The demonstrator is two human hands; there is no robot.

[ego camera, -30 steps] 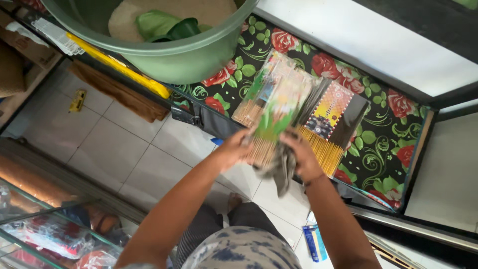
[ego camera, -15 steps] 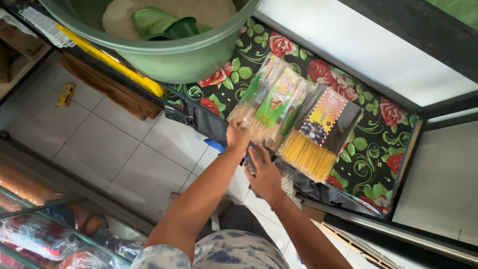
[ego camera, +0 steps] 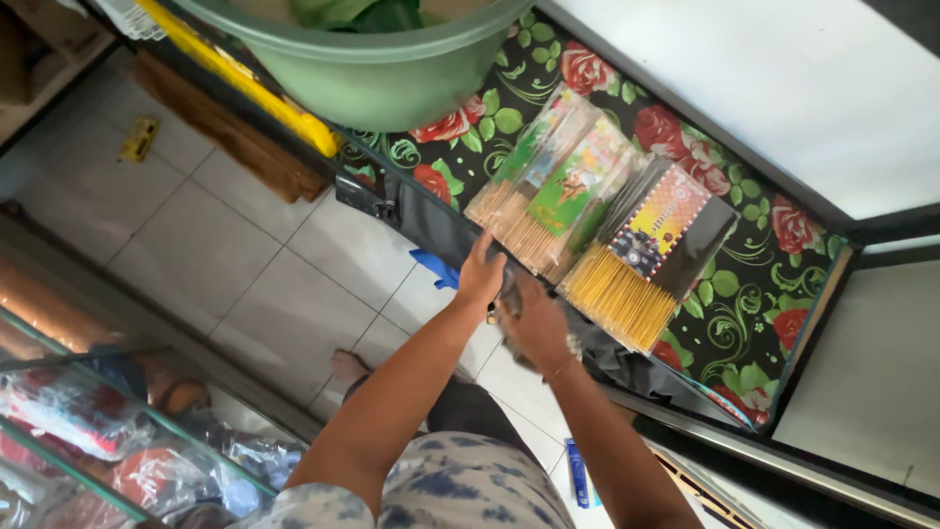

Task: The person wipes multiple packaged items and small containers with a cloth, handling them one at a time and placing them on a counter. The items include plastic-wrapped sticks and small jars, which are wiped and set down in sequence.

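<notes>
Your left hand (ego camera: 482, 277) has its fingers spread loosely against the near edge of the incense stick packets (ego camera: 548, 201) on the flowered tablecloth (ego camera: 744, 284). Your right hand (ego camera: 536, 328) sits just below them; its grip is too blurred to tell.

The packets of incense sticks (ego camera: 587, 220) lie side by side on a floral cloth (ego camera: 754, 284) with red roses on black, the nearest ones green and the farthest black with yellow stick ends. The left hand (ego camera: 482, 276) rests its fingertips at the near end of the green packets, and the right hand (ego camera: 537, 328) sits just beside it, below the packets at the cloth's edge, fingers curled; whether it grips anything cannot be told. Beyond the packets stands a green plastic basin (ego camera: 382, 73), and below them lies a tiled floor (ego camera: 225, 255).
</notes>
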